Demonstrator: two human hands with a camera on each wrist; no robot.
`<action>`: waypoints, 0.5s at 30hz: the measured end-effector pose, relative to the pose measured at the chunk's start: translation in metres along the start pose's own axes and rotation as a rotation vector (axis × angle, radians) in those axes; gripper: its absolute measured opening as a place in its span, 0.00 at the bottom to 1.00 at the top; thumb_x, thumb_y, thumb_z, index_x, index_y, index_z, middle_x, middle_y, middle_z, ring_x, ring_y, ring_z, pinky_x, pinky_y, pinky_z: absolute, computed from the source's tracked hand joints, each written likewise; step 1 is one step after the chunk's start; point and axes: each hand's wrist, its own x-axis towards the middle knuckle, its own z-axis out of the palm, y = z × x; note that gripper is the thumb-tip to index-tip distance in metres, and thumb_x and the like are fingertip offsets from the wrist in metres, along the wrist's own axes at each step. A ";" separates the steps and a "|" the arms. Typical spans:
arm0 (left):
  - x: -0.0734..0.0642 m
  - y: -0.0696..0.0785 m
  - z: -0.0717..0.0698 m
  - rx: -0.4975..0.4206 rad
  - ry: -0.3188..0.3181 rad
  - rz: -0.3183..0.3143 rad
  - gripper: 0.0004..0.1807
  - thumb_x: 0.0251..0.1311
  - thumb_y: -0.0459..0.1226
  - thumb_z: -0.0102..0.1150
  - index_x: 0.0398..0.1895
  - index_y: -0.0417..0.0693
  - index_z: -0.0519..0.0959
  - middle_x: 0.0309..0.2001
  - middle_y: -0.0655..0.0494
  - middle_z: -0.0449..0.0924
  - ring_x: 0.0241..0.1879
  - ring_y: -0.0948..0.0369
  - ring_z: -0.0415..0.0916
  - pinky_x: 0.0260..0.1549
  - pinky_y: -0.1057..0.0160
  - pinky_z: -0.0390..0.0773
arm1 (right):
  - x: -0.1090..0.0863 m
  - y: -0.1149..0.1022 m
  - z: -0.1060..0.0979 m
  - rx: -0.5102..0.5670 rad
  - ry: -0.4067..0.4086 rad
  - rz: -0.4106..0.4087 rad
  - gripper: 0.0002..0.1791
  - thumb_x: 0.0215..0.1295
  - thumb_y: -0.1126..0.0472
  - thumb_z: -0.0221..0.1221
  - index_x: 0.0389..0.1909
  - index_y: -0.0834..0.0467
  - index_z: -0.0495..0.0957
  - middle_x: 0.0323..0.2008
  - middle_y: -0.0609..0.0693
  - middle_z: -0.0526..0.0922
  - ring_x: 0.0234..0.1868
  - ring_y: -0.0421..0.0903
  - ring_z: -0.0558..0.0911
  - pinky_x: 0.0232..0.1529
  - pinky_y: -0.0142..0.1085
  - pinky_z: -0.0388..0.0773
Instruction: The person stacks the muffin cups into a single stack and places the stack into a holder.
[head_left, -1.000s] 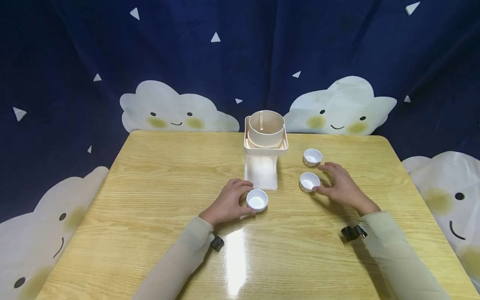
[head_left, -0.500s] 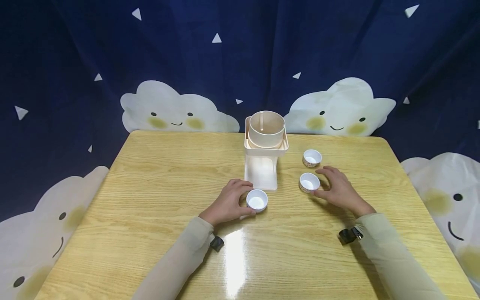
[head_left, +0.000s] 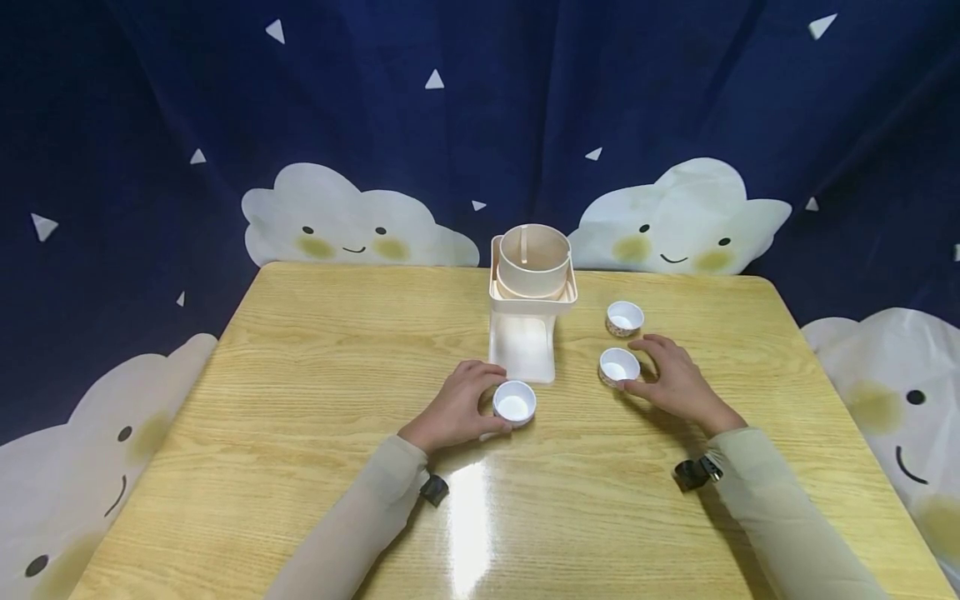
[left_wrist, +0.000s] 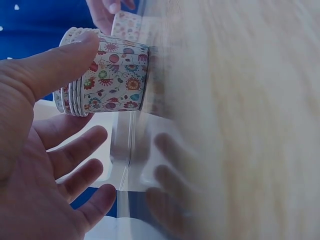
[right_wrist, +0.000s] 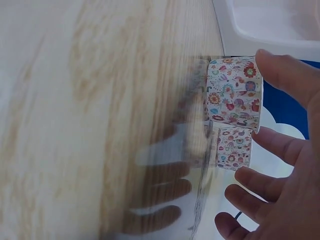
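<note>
My left hand (head_left: 461,406) has its thumb and index finger round a stack of nested paper baking cups (head_left: 514,405). In the left wrist view the flower print and several layered rims of these cups show; the other fingers spread loosely below. Over on the right, my right hand (head_left: 681,385) holds thumb and index finger at opposite sides of the rim of another flower-printed baking cup (right_wrist: 235,92), which stands upright on the table. Just behind that one is a further baking cup (head_left: 625,319), untouched.
A cream plastic stand (head_left: 523,346) with a round open container (head_left: 534,265) on top stands at the back middle of the wooden table (head_left: 337,350). Behind the table hangs a dark blue curtain (head_left: 375,83) with cloud prints.
My right hand has shifted a little to the left, its thumb and index finger coming closer round the near cup. The left hand has stayed at its stack.
</note>
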 end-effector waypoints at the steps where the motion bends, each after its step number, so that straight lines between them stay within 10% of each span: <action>1: 0.000 0.000 0.000 0.001 0.000 0.000 0.37 0.47 0.48 0.76 0.61 0.44 0.77 0.65 0.50 0.74 0.68 0.51 0.63 0.69 0.45 0.61 | 0.000 0.000 0.000 -0.002 0.002 -0.003 0.38 0.56 0.50 0.70 0.64 0.64 0.69 0.69 0.72 0.62 0.67 0.73 0.62 0.62 0.69 0.58; 15: 0.000 -0.001 0.001 -0.001 0.008 -0.003 0.37 0.45 0.48 0.77 0.60 0.44 0.77 0.65 0.50 0.74 0.68 0.52 0.63 0.69 0.46 0.61 | 0.003 -0.003 0.000 -0.023 -0.004 -0.011 0.37 0.57 0.48 0.70 0.63 0.62 0.71 0.68 0.70 0.64 0.67 0.73 0.63 0.58 0.72 0.60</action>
